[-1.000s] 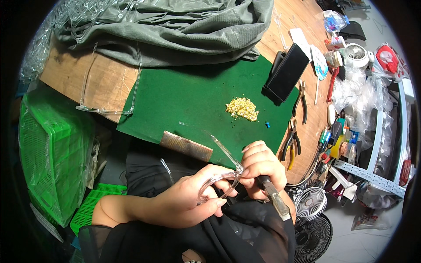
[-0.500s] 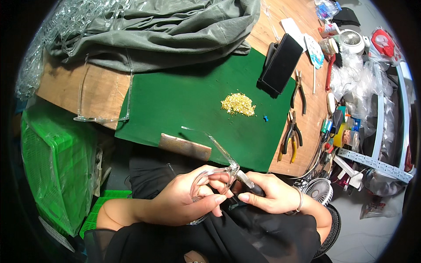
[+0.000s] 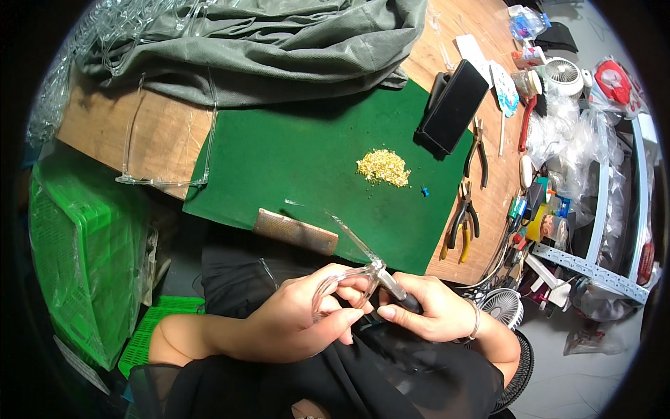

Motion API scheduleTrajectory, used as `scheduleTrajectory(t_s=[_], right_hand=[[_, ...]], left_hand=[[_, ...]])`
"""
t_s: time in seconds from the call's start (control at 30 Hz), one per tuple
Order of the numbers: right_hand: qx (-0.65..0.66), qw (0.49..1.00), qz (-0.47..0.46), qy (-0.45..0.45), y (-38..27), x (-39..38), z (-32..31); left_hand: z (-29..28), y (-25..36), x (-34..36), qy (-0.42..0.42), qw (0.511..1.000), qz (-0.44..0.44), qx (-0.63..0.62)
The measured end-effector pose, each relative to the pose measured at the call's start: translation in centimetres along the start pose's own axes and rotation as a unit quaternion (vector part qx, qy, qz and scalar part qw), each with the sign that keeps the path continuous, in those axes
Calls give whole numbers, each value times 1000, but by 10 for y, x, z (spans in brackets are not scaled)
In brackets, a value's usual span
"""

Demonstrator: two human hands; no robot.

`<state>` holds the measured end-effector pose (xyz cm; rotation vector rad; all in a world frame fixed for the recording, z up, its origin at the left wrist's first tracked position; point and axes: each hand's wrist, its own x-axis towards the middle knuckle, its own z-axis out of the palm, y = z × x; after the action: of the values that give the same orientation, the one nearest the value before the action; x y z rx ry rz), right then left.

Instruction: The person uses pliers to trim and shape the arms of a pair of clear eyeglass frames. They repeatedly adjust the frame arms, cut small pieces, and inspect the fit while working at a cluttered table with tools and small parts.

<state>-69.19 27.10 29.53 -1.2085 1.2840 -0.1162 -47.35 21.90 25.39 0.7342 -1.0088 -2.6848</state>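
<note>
My left hand is closed around the front of a clear plastic eyeglass frame, fingers and thumb on one rim. One temple of it sticks up and away over the green mat. In my right hand is a pair of pliers with metal jaws and a dark handle. Its tip meets the hinge corner of the frame; my fingers hide most of the handles. Beyond my hands, a heap of tiny gold-coloured metal parts lies on the green mat, with a small blue pin beside it.
A worn block lies along the mat's near edge. On the right are a black phone and more pliers. Another clear eyeglass frame stands at the left, near grey cloth and a green crate.
My whole view has shifted slightly. Both hands keep their grips, with the pliers still at the hinge corner; the eyeglass frame has tilted only a little.
</note>
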Motion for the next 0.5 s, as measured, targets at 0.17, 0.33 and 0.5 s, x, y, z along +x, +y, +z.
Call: scheduleTrajectory(t_s=[0.17,0.33,0.5], right_hand=[[1,1000,0,22,5,1,4],[-46,996,67,33,0,4,6],[-86,992,65,63,4,2,8]], left_hand=[[4,-3,-1,23,999,-2,26],[6,-5,0,47,998,4,37],[8,-9,4,72,997,-14,-5]])
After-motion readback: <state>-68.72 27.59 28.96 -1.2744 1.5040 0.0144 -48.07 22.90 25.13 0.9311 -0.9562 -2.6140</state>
